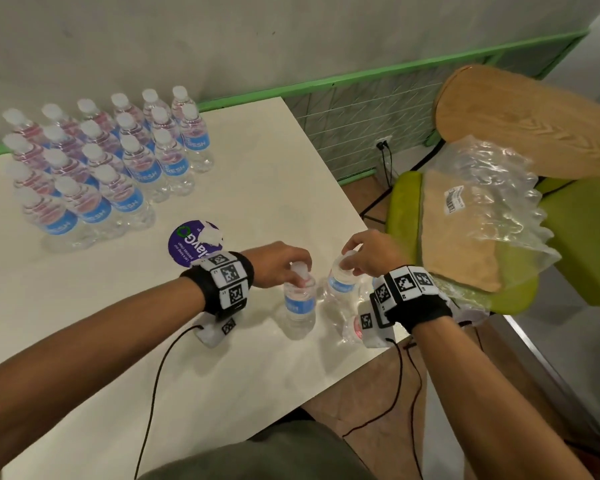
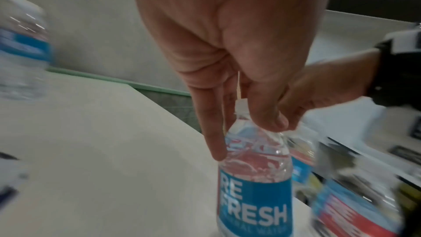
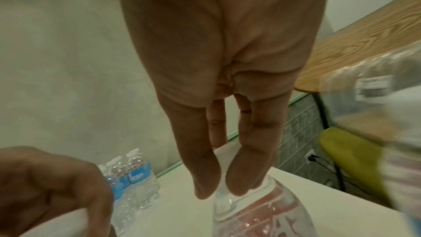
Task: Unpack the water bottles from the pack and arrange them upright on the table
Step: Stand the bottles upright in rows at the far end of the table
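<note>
Down at six o'clock on the white surface (image 1: pixel 84 341), nearest the person, both hands are busy. Left hand (image 1: pixel 279 263) has its fingers (image 2: pixel 214 143) curled down round the white cap of a clear plastic water bottle with a blue label (image 1: pixel 299 303), pinching it at the neck; that bottle stands upright just beside the surface's right edge. At three o'clock from it, right hand (image 1: pixel 368 252) grips the cap of a second clear blue-labelled bottle (image 1: pixel 340 284), fingertips (image 3: pixel 241 183) pressed onto its top. That one sits in the crumpled clear wrap of the pack (image 1: pixel 352 327) at the surface's right edge, touching it; a pink-capped shape shows through the film, too blurred to tell. Black bands with white coded marker blocks (image 1: pixel 227 278) wrap both wrists, thin black cables (image 1: pixel 156 386) trailing back toward the body.

Moving up to eleven o'clock of the left hand, a round purple sticker (image 1: pixel 191 244) lies flat. Farther on at ten o'clock, a tight block of upright clear bottles with white caps and blue labels (image 1: pixel 101 164) stands in rows against the grey wall (image 1: pixel 222 36).

Off the surface at two o'clock, a lime-green chair (image 1: pixel 575 237) carries a brown paper bag under loose clear plastic film (image 1: pixel 492 188), with a curved wooden chair back (image 1: pixel 520 116) beyond.
</note>
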`<move>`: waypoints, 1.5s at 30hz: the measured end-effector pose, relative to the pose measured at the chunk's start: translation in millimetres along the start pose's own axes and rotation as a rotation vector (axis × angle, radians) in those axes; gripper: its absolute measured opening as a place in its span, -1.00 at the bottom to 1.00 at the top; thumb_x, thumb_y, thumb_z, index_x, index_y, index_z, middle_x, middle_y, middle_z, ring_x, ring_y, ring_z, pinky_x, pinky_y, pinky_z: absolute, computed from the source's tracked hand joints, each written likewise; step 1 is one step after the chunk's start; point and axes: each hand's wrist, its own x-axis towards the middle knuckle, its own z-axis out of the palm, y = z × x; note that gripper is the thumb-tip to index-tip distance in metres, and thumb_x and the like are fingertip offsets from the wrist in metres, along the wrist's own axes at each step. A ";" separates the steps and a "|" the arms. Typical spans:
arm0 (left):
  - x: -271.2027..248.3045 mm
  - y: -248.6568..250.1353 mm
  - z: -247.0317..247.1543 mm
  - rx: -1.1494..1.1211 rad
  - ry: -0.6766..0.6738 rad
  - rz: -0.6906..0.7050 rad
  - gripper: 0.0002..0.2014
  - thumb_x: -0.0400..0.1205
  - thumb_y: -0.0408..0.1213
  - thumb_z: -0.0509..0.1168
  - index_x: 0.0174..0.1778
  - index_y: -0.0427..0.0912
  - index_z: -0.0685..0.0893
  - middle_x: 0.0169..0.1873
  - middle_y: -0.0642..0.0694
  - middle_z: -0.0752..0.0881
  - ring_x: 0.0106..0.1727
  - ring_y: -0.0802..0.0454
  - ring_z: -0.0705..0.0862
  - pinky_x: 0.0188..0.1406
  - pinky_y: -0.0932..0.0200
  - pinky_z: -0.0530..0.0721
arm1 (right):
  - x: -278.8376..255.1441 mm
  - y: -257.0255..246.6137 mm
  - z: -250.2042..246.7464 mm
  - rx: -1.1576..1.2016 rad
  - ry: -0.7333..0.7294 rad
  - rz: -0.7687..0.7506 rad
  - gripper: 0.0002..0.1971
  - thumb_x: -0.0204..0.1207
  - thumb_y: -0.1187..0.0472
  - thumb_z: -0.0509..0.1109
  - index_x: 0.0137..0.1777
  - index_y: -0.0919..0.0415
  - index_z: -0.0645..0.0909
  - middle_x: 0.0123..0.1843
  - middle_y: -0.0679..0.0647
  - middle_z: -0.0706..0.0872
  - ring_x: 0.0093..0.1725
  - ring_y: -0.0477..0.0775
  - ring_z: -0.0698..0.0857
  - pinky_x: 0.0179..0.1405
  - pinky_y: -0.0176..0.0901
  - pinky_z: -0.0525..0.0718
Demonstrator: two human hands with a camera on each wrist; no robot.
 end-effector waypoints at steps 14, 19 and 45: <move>-90.3 -150.2 -115.6 -0.095 0.602 -0.482 -0.75 0.58 -0.15 0.34 0.12 -0.16 0.60 -0.04 -0.08 0.63 -0.05 -0.06 0.57 -0.09 0.12 0.42 | 111.9 -195.7 32.3 -0.095 -0.058 -0.396 -0.75 0.42 0.37 0.43 0.11 0.29 0.72 0.15 0.26 0.71 -0.02 0.23 0.70 -0.20 -0.22 0.57; -88.3 -175.5 -120.1 -0.111 0.632 -0.525 -0.74 0.58 -0.15 0.33 0.14 -0.16 0.59 0.03 -0.16 0.64 -0.03 -0.06 0.55 -0.07 0.10 0.44 | 134.4 -210.8 48.3 -0.139 -0.055 -0.431 -0.71 0.45 0.31 0.43 0.18 0.25 0.69 0.14 0.22 0.66 0.17 0.19 0.64 -0.07 -0.26 0.42; -72.9 -187.3 -133.3 0.167 0.412 -0.411 -0.61 0.58 -0.33 0.33 0.33 -0.17 0.46 0.25 -0.16 0.50 0.19 -0.17 0.57 0.15 -0.18 0.57 | 189.3 -196.1 92.0 0.287 -0.023 -0.395 -0.43 0.41 0.37 0.50 0.40 0.17 0.40 0.26 0.21 0.64 0.06 0.12 0.64 0.00 -0.16 0.53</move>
